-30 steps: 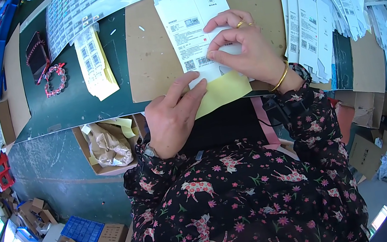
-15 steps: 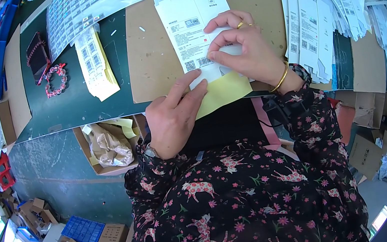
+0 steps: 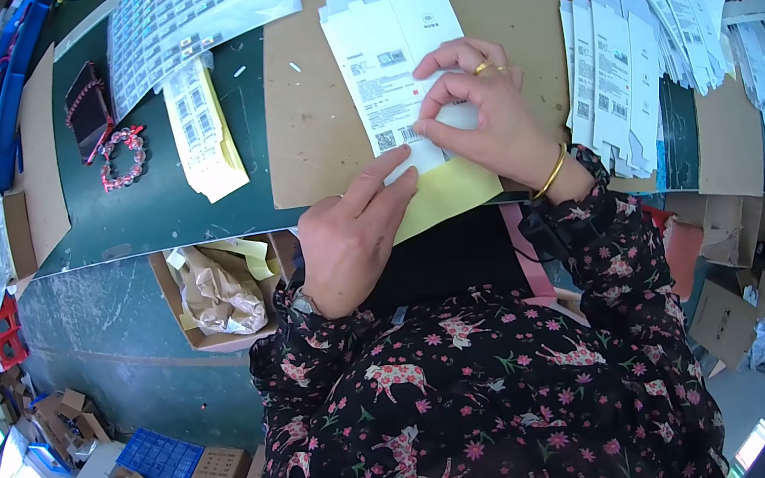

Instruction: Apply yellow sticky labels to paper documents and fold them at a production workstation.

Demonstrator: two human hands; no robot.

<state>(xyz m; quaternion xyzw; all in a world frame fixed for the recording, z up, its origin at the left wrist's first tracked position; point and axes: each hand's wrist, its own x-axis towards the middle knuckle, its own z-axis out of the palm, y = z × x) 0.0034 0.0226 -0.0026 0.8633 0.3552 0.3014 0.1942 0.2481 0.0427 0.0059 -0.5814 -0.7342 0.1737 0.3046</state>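
Observation:
A flat white printed carton (image 3: 386, 88) lies in front of me, with other white carton parts showing at its far end. My left hand (image 3: 348, 239) has its index and middle fingers stretched out on the carton's near end; its thumb is hidden. Above the carton's lower right, my right hand (image 3: 487, 107) is closed in a pinch, thumb and index fingertips together beside the printed barcode. Anything between those fingertips is too small to make out. A yellow paper sheet (image 3: 445, 194) sticks out below the carton toward my body, next to my left fingertips.
A yellow-backed stack of labels (image 3: 204, 137) lies to the left, beside a beaded bracelet (image 3: 123, 160) and a dark phone (image 3: 87, 111). Label sheets (image 3: 206, 7) lie behind. Flat white cartons (image 3: 612, 77) are stacked at right. An open box (image 3: 227, 299) holds crumpled brown paper below the table edge.
The view has shifted slightly, so the table items appear a little farther right and lower. Both hands keep nearly the same pose on the carton.

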